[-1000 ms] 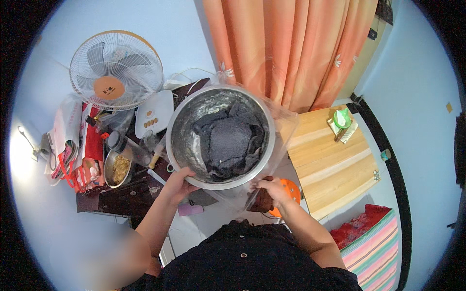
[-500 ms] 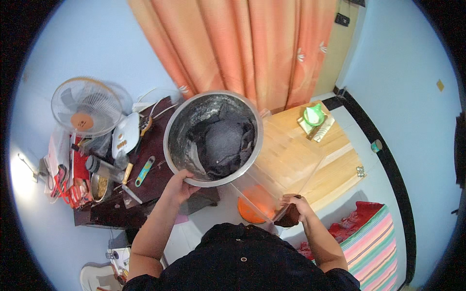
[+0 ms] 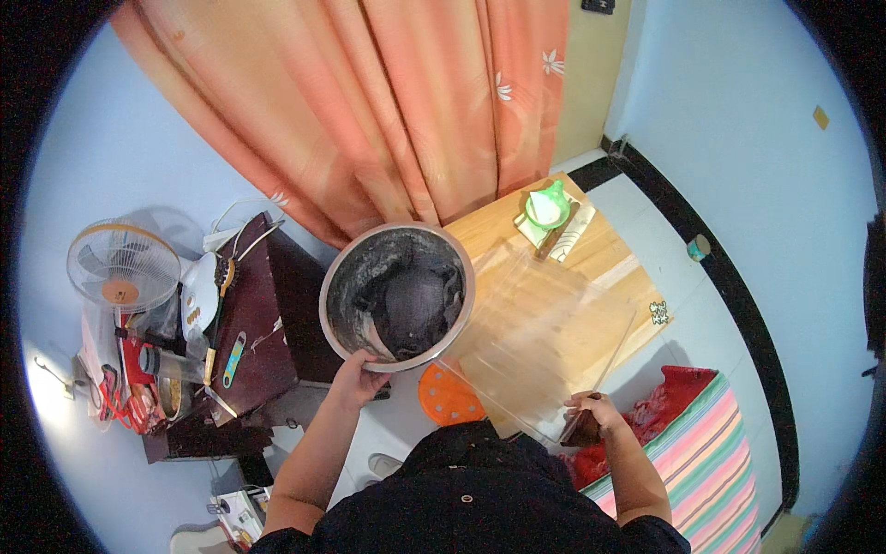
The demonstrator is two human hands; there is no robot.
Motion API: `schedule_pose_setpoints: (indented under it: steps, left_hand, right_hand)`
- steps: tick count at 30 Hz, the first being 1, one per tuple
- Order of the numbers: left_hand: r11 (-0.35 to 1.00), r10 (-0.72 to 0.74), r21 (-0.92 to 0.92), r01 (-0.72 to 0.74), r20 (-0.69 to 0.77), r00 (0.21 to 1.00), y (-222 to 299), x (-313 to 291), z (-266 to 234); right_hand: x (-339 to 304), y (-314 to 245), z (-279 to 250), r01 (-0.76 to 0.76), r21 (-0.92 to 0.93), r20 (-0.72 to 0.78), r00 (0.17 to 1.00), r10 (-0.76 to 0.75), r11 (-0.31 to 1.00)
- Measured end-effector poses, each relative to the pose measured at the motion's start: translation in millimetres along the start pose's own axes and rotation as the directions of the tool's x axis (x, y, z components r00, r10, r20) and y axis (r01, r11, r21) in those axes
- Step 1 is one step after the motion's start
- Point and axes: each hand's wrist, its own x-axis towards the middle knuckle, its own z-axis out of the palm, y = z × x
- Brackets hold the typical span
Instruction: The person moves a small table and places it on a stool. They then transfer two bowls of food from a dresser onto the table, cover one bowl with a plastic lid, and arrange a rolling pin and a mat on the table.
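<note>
Gripped at its near rim by my left hand [image 3: 358, 377] is a wide stainless steel bowl [image 3: 334, 323]. A dark, black-grey lump like dough [image 3: 415, 309] lies inside, and pale powdery smears coat the wall. My right hand [image 3: 595, 413] is closed on the near right corner of a clear plastic sheet [image 3: 526, 342], which slants over the wooden table to the right of the bowl. Below those fingers shows a dark brown thing [image 3: 583, 430], whose kind I cannot make out.
On the wooden table [image 3: 632, 268] stand a green cup [image 3: 548, 205] and a brown stick on a cloth. Left is a dark red cabinet [image 3: 277, 323] with a fan [image 3: 122, 268] and tools. An orange stool [image 3: 448, 392] and a striped cloth-covered seat [image 3: 683, 443] are close by.
My view has turned right. The bowl is now lower in view, beside the wooden table, and the clear sheet lies further over that table. Both hands keep their holds.
</note>
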Motion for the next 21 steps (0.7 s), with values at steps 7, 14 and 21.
schedule_pose_setpoints:
  steps: [7,14,21]
  left_hand:
    - [0.998,0.026,0.055,-0.029,0.047,0.999,-14.3,27.6,-19.1]
    - [1.000,-0.009,-0.021,0.011,0.063,0.998,-40.2,55.7,-18.0]
    - [0.985,0.006,-0.170,-0.017,-0.064,0.998,-101.0,126.1,9.2]
  right_hand:
    - [-41.6,-11.5,11.8,0.030,-0.064,0.026,0.999,-0.028,0.998]
    - [-39.5,-16.0,-43.2,0.116,-0.147,0.012,0.993,-0.116,0.982]
    - [-7.8,-84.4,-121.1,0.063,-0.120,0.044,0.997,-0.058,0.991]
